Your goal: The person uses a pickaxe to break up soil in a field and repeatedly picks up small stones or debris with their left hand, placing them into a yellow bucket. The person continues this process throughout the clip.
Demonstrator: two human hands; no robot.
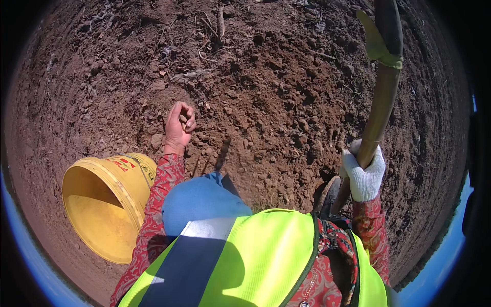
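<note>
My bare left hand [179, 124] is held over the soil at the left, fingers curled inward. Small brown lumps [183, 120] show in the curl of the fingers; what they are is too small to tell. A white knitted glove covers my right hand [364, 172], which is wrapped around a long wooden tool handle [378, 109]. Green tape [391, 60] is tied around the handle below a dark upper section, with a loose end sticking out. The handle runs out of view at the top, and its lower part passes beside my shoe [329, 193].
A yellow plastic bucket [132, 188] bearing writing leans beside my left forearm, its mouth towards me. Loose reddish-brown soil [268, 126] with clods lies ahead. Dry stalks [221, 23] and plant scraps lie farther off. My blue-covered knee [203, 199] is bent beneath me.
</note>
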